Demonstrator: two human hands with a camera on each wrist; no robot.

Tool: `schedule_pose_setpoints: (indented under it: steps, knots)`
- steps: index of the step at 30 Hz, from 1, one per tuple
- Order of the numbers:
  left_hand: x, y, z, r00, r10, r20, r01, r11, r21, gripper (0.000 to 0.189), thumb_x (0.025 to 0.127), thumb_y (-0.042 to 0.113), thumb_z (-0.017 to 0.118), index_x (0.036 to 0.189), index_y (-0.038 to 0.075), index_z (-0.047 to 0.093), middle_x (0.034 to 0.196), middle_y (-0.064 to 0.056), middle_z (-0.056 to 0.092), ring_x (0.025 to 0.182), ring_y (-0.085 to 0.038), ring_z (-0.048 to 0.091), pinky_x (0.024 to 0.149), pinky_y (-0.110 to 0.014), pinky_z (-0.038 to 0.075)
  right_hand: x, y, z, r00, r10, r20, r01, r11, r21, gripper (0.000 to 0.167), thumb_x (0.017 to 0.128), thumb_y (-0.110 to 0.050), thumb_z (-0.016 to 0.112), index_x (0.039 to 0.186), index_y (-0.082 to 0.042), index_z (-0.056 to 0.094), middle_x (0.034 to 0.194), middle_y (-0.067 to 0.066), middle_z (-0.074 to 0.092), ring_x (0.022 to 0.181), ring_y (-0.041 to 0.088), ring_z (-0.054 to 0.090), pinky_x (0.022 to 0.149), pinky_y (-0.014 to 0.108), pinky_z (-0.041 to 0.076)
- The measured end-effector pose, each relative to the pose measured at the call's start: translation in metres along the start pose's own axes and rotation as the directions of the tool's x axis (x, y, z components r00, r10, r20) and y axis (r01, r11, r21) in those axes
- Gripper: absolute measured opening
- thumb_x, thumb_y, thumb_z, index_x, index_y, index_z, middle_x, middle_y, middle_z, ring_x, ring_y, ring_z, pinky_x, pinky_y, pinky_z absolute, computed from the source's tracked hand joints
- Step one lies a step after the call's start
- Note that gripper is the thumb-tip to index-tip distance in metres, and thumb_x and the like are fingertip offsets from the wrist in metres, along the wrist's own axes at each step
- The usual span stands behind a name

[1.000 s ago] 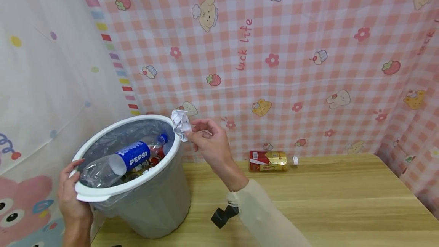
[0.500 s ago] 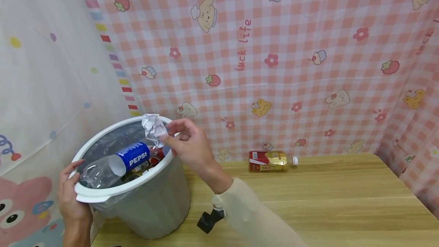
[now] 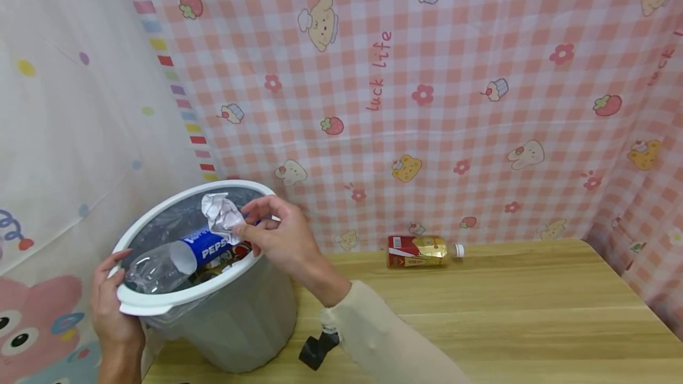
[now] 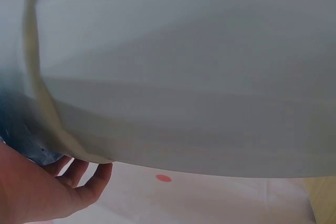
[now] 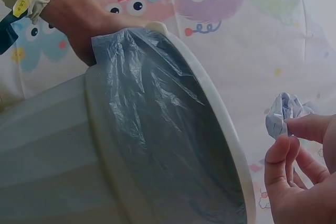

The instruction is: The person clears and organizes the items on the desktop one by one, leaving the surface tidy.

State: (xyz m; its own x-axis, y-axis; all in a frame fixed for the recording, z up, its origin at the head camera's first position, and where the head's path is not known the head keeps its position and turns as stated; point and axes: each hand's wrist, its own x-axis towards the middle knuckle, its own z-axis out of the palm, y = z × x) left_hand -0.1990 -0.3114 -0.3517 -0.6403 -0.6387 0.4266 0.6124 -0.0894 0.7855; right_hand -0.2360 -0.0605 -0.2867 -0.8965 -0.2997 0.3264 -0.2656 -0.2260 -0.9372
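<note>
A crumpled piece of white paper (image 3: 221, 216) is pinched between the thumb and fingers of my right hand (image 3: 280, 234), above the mouth of a grey trash can (image 3: 242, 313). In the right wrist view the same paper ball (image 5: 285, 114) shows at the fingertips. My left hand (image 3: 114, 307) grips the can's white rim (image 3: 155, 307) at its left side, thumb outside. The can leans toward me, lined with a translucent bag (image 5: 152, 93). Inside lies an empty Pepsi bottle (image 3: 203, 246) with a blue label, on top of other waste that is partly hidden.
A bottle with a red and gold label (image 3: 418, 251) and white cap lies on the wooden table (image 3: 480, 313) near the back wall. A pink checked cloth (image 3: 453, 135) hangs behind, and a white patterned curtain (image 3: 64, 123) at left.
My right hand has moved left and slightly down, carrying the crumpled paper from beside the rim to over the can's opening. The left hand and the can have stayed still.
</note>
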Motion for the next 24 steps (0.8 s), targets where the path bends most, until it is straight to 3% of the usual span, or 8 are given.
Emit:
schedule_pose_setpoints:
  steps: [6,24]
  knots:
    - [-0.0003,-0.0007,0.0001,1.0,0.009,0.005,-0.009,0.999,0.03,0.037,0.099,0.007,0.033,0.114,0.003,0.066,0.117,-0.008,0.061,0.096,-0.013,0.057,0.079,-0.014,0.045,0.0005,0.0021,0.001,1.0,0.024,-0.012,-0.024,1.0,-0.011,0.02,0.087,-0.005,0.075,0.103,-0.01,0.065,0.088,0.0,0.059,0.054,0.013,0.055,0.05,0.023,0.041]
    - [-0.0004,0.0016,0.0003,1.0,0.0,0.001,0.0,1.0,-0.006,0.037,0.099,0.006,0.033,0.113,0.001,0.067,0.115,-0.009,0.061,0.086,-0.01,0.06,0.073,-0.014,0.048,0.0027,0.0056,0.0054,0.995,0.079,-0.059,-0.081,0.996,-0.031,0.017,0.086,-0.007,0.076,0.098,-0.012,0.066,0.083,0.0,0.06,0.054,0.013,0.056,0.05,0.024,0.042]
